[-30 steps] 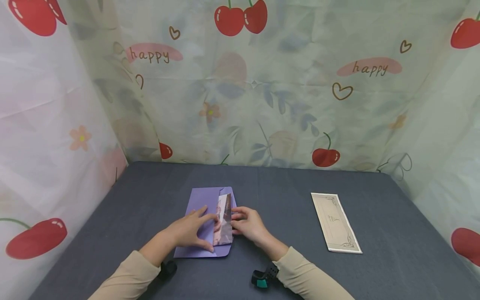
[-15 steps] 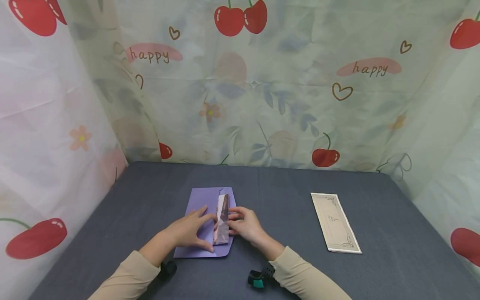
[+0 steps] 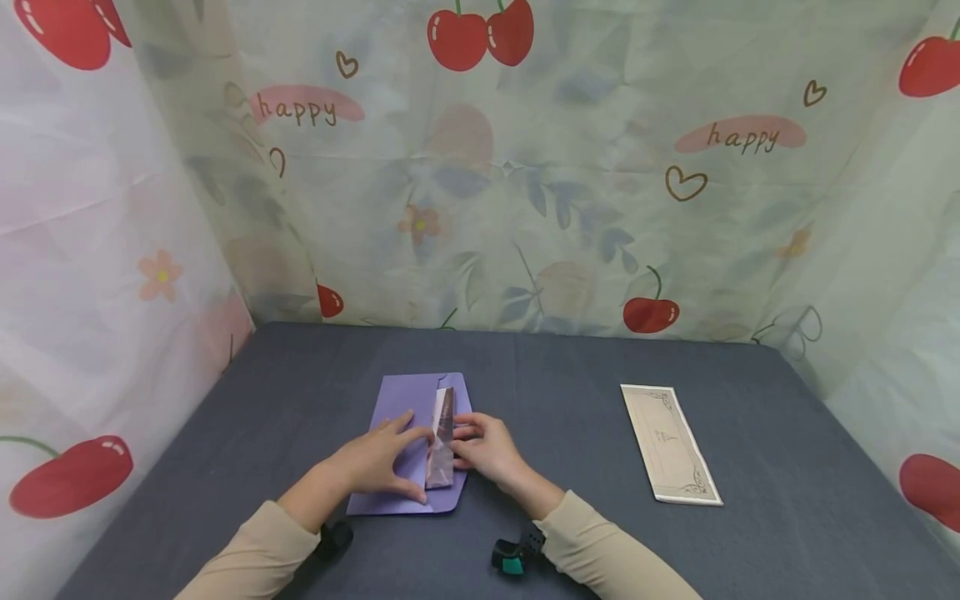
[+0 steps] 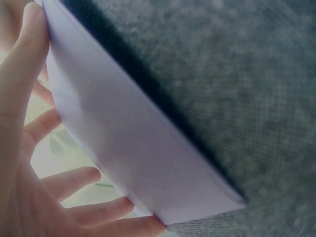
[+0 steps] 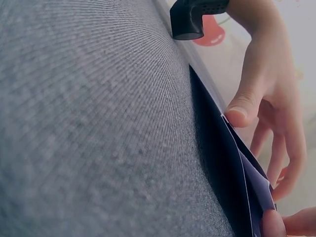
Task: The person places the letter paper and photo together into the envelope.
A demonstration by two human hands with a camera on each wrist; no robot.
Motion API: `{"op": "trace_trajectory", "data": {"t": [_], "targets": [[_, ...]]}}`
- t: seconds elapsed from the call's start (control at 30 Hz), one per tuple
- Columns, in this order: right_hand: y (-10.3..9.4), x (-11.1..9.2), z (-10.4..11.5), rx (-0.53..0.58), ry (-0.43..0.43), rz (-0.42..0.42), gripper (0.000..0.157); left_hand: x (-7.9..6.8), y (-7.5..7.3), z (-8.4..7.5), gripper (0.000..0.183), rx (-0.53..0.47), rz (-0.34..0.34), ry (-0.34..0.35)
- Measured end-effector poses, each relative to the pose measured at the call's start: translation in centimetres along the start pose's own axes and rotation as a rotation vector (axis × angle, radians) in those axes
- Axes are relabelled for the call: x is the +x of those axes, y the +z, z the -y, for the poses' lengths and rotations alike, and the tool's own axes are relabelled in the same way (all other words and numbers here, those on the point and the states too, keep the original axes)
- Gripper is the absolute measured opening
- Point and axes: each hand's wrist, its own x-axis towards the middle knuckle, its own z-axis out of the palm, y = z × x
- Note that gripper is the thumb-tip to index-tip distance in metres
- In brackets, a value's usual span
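Observation:
A purple envelope (image 3: 408,393) lies on the dark cloth with its flap side to the right. Out of its mouth sticks a narrow strip of a printed picture card (image 3: 440,458), while the rest of that card is hidden inside. My left hand (image 3: 371,461) rests on the envelope with fingers and thumb spread apart. At the card's right edge, the fingertips of my right hand (image 3: 487,450) touch and push it. In the left wrist view, spread fingers of the left hand (image 4: 39,187) lie along the envelope's pale edge (image 4: 113,133).
A cream card with ornate corners (image 3: 670,446) lies on the table to the right. Below the hands are a black wrist device with a green part (image 3: 512,560) and another dark one (image 3: 336,540). Cherry-print curtains (image 3: 510,217) surround the dark tabletop (image 3: 555,392).
The picture card has slid left into the envelope, so less of it shows. My right hand has moved slightly left with it. The left hand has stayed in place.

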Motion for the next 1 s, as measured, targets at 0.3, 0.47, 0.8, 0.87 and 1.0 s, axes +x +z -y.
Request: {"op": "trace_trajectory", "data": {"t": [0.3,0.47,0.8,0.87,1.0], "targets": [[0.4,0.2,-0.1,0.011,0.002,0.003,0.04,0.0,0.0,0.0,0.077,0.001,-0.001,0.005],[0.7,0.2,0.1,-0.001,0.008,0.008,0.041,0.1,0.0,0.0,0.077,-0.001,0.001,0.002],[1.0,0.3,-0.1,0.006,0.009,0.027,0.04,0.1,0.0,0.0,0.081,0.005,0.007,-0.002],[1.0,0.2,0.0,0.009,0.016,0.029,0.041,0.0,0.0,0.0,0.081,0.005,0.008,-0.002],[1.3,0.1,0.1,0.02,0.023,0.031,0.042,0.0,0.0,0.1,0.08,0.002,0.0,0.011]]}}
